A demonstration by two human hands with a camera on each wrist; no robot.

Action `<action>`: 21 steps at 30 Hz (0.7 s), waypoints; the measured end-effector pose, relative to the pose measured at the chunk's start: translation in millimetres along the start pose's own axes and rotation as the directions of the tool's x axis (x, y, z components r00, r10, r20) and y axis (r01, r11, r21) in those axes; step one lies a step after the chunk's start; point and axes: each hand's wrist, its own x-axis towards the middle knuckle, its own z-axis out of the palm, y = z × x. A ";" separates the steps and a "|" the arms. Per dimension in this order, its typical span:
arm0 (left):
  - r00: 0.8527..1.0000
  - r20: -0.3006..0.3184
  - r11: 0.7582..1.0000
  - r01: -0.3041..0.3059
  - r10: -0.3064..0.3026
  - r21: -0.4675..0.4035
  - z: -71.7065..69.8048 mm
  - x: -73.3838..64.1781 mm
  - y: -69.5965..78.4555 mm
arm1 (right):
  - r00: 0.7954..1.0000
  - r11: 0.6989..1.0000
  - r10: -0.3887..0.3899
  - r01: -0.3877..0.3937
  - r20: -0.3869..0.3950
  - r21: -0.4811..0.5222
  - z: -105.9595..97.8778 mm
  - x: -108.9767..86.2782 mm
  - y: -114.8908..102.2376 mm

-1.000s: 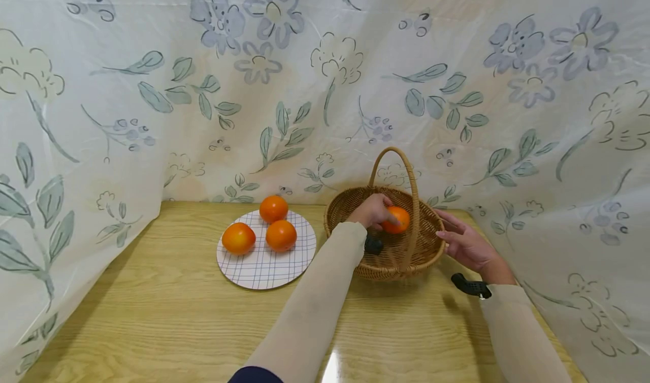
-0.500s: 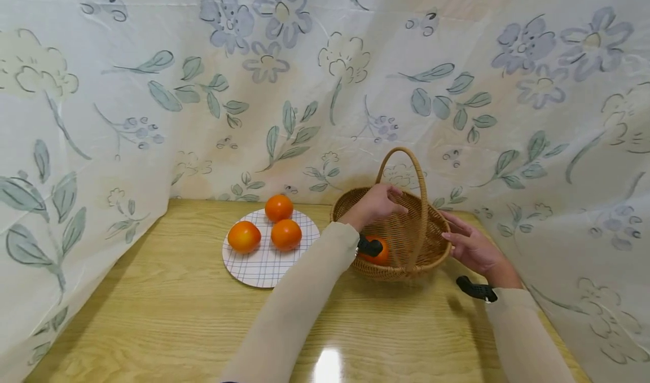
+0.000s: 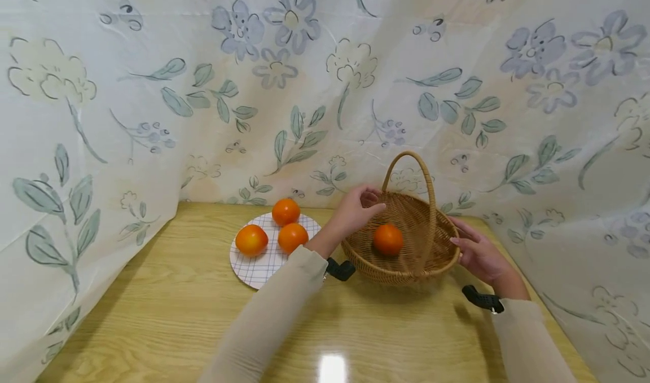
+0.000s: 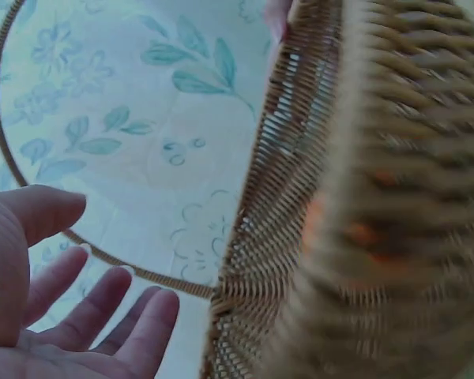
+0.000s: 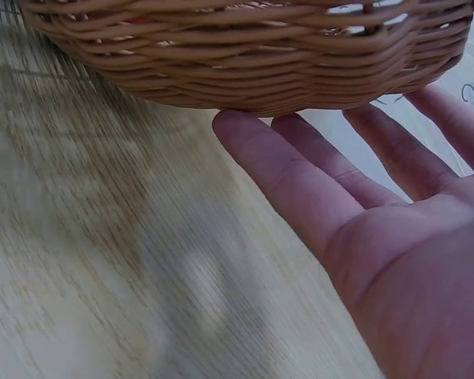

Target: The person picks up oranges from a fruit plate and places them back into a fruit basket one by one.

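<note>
A round, smooth orange fruit sits in the left part of a brown wicker basket with a tall arched handle. My left hand is over the basket's left rim, its fingers loosely bent and holding nothing. In the left wrist view, the left hand appears beside the basket's woven wall, through which bits of orange show. My right hand holds the basket's right rim, thumb over the edge. The right wrist view shows its fingers against the outer wicker.
Left of the basket, a round white plate with blue checks bears three more orange fruits. All stand on a light wooden table. A floral cloth hangs along the back and sides.
My left hand let go of the orange fruit inside the basket and drew back left to the rim. The fruit now lies fully in sight. My right hand stays at the basket's right side.
</note>
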 end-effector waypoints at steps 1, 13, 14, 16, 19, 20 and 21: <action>1.000 -0.010 1.000 -0.012 0.012 -0.012 -2.7 -3.9 -2.0 | 1.000 1.000 -0.002 0.002 0.002 0.000 -0.2 -0.4 0.3; 0.999 -0.006 0.996 -0.047 0.047 -0.074 -34.9 -48.7 -7.2 | 0.999 0.999 -0.017 0.019 -0.046 0.027 -2.6 3.7 3.9; 0.999 -0.007 0.996 -0.046 0.046 -0.076 -37.3 -52.0 -7.7 | 0.998 1.000 -0.017 0.019 -0.060 0.025 -2.5 4.3 4.2; 0.999 -0.021 0.996 -0.051 0.049 -0.080 -42.3 -58.5 -10.6 | 0.997 0.999 -0.018 0.020 -0.074 0.025 -2.7 5.7 4.9; 0.997 -0.058 0.995 -0.056 0.052 -0.077 -51.5 -66.5 -19.3 | 0.997 0.999 -0.025 0.028 -0.079 0.033 -3.1 7.6 5.8; 0.996 -0.074 0.996 -0.055 0.049 -0.074 -55.1 -68.9 -22.9 | 0.997 0.999 -0.029 0.032 -0.077 0.035 -3.2 8.1 6.0; 0.995 -0.093 0.997 -0.052 0.045 -0.064 -58.9 -71.3 -26.8 | 0.997 0.999 -0.031 0.034 -0.074 0.038 -3.4 8.5 6.0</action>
